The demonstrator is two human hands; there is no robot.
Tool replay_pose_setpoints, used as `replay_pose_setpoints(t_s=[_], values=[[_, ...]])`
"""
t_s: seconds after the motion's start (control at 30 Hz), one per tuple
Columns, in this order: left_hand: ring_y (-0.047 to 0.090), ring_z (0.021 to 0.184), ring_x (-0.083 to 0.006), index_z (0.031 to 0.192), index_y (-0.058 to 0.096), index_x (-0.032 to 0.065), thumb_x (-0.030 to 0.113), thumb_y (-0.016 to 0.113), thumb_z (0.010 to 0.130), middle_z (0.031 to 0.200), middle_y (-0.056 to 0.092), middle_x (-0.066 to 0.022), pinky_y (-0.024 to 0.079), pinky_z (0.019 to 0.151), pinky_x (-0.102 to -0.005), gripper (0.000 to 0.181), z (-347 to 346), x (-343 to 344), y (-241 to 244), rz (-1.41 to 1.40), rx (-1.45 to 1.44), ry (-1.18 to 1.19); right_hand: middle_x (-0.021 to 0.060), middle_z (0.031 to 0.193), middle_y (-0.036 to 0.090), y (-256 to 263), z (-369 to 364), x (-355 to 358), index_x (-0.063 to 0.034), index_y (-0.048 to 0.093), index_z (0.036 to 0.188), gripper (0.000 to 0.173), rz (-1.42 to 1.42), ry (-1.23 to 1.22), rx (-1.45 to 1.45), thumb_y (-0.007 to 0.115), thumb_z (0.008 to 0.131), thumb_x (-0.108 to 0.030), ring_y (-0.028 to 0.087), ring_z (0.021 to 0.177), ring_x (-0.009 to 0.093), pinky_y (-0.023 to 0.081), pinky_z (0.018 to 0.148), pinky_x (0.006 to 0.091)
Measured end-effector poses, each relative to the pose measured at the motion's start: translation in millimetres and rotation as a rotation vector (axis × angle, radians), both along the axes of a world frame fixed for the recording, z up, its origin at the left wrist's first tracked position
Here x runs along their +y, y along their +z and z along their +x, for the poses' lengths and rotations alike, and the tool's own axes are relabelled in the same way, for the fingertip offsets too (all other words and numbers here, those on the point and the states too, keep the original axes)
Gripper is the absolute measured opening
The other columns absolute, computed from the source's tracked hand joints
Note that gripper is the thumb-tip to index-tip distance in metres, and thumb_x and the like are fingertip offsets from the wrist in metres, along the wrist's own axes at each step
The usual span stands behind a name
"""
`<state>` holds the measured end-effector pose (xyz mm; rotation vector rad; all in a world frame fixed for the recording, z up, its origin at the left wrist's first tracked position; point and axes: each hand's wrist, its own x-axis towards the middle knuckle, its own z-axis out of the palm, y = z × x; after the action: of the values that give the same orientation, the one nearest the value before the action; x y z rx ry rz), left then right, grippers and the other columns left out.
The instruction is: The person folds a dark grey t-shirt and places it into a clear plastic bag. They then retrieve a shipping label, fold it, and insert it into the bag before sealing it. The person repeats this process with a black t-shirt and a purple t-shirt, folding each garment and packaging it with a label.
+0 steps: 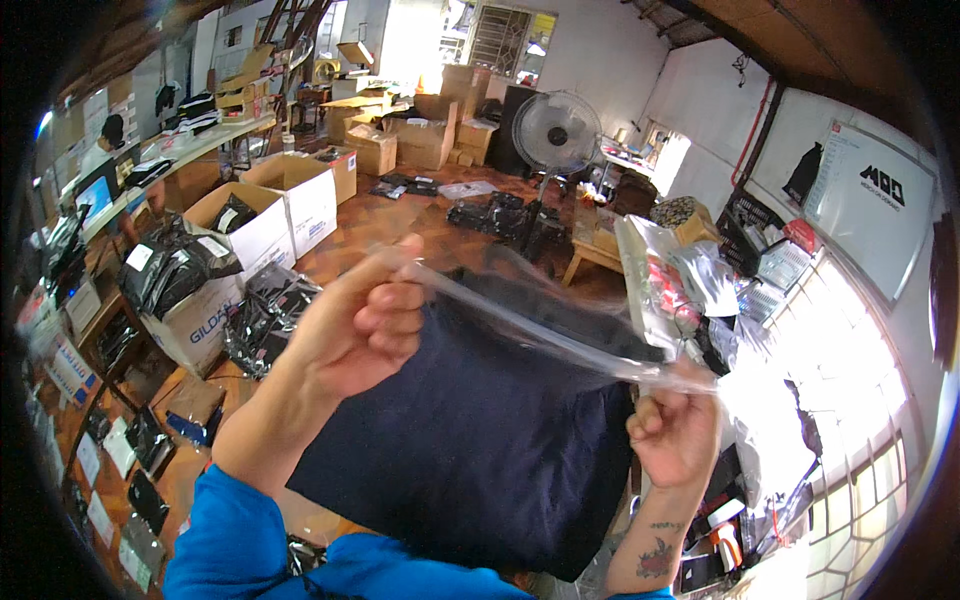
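A clear plastic bag (525, 326) is stretched between my two hands, its edge blurred by motion. At one end my left hand (379, 322) pinches it between thumb and fingers. The other end is gripped by my right hand (679, 424), lower and to the right. Beneath and behind the plastic lies a dark navy cloth (465, 442), which looks like a garment spread flat in front of me. Its far part shows through the clear film. Whether any of the cloth is inside the bag, I cannot tell.
Left of me, black plastic-wrapped bundles (176, 262) rest on a cardboard box (191, 322). Open white cartons (259, 232) stand beyond. A pedestal fan (556, 135) is ahead. Cluttered plastic packages (705, 277) line the right side. A person (105, 146) sits at the far left.
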<state>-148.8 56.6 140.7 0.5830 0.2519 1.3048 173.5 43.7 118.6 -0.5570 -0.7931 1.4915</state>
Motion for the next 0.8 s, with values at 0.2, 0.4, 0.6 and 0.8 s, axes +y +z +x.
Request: replay_pose_setpoints(t_s=[0.2, 0.4, 0.6, 0.8], values=[[0.043, 0.038, -0.0093, 0.075, 0.057, 0.0071, 0.025, 0.057, 0.097, 0.050, 0.049, -0.0002, 0.034, 0.039, -0.0238, 0.028, -32.0, -13.8, -55.5, 0.220, 0.370, 0.060, 0.0186, 0.077, 0.067, -44.0, 2.8, -24.8, -0.0045, 0.057, 0.094, 0.016, 0.049, -0.134, -0.046, 0.051, 0.097, -0.020, 0.068, 0.063, 0.033, 0.058, 0.055, 0.0428], [0.062, 0.059, -0.0133, 0.083, 0.065, 0.0018, 0.022, 0.064, 0.092, 0.065, 0.064, -0.0062, 0.049, 0.057, -0.0276, 0.023, -68.2, -24.0, -205.2, -0.069, 1.673, 0.063, 0.0235, 0.098, 0.067, -220.6, -8.3, -51.5, 0.0038, 0.056, 0.105, 0.028, -0.690, 0.291, -0.231, 0.056, 0.098, -0.023, 0.070, 0.085, 0.036, 0.060, 0.071, 0.0412], [0.064, 0.073, -0.0200, 0.091, 0.068, 0.0059, 0.017, 0.072, 0.083, 0.085, 0.065, -0.0084, 0.050, 0.064, -0.0323, 0.014, 34.1, -53.2, -193.7, 0.613, 1.633, 0.538, 0.0159, 0.091, 0.068, -230.1, -33.3, -69.4, 0.0027, 0.056, 0.097, 0.014, -0.569, 0.040, -0.580, 0.062, 0.093, -0.009, 0.072, 0.080, 0.024, 0.061, 0.066, 0.0297], [0.063, 0.082, -0.0307, 0.089, 0.067, 0.0074, 0.017, 0.069, 0.080, 0.087, 0.062, -0.0096, 0.051, 0.070, -0.0398, 0.013, 126.1, -73.8, -228.3, 0.845, 1.625, 0.131, 0.0104, 0.087, 0.065, -245.1, -26.7, -80.5, 0.0036, 0.060, 0.098, 0.010, -0.496, -0.074, -0.480, 0.061, 0.091, -0.004, 0.066, 0.077, 0.016, 0.060, 0.066, 0.0287]])
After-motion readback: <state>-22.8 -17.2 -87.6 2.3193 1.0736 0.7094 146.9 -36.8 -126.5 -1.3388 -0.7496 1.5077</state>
